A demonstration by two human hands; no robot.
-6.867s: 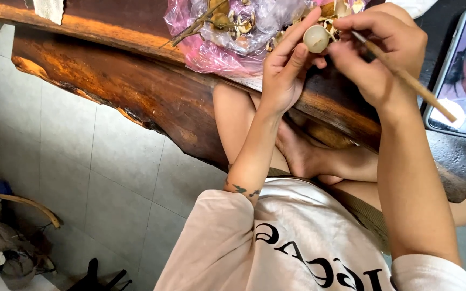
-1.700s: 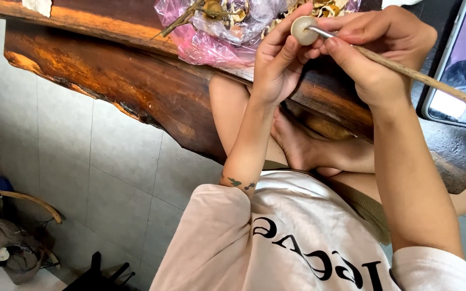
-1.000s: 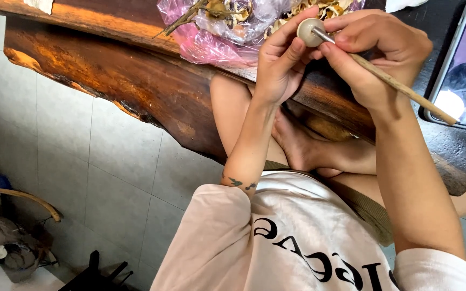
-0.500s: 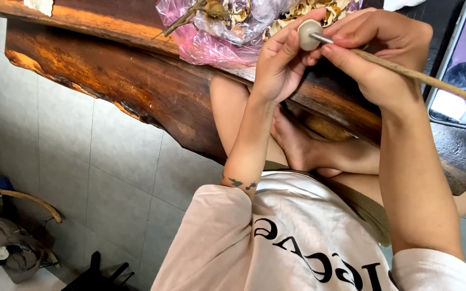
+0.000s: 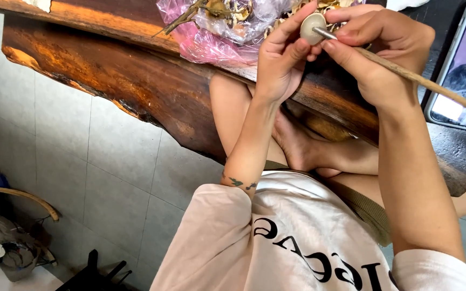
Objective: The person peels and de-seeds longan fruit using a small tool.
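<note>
- Your left hand pinched a small round pale shell-like piece between thumb and fingertips, fingers closed firmly round its lower edge.
- Your right hand was closed in a pen-style grip on a thin wooden-handled tool with a metal tip; thumb and forefinger clamped the shaft close to the metal end.
- The metal tip touched the upper face of the round piece; the wooden handle slanted down and away to your right, past your wrist.
- The round piece was held in the air above the near edge of the dark, rough-edged wooden slab table, not resting on it.
- A crumpled pink and clear plastic bag holding brownish shell fragments lay on the tabletop at that near edge, just beside your left hand.
- A phone with a lit screen stood at the right end of the tabletop, near the butt of the tool handle.
- Your bare foot was tucked beneath the slab, above your pale printed shirt.
- Grey floor tiles showed below the table's left portion.
</note>
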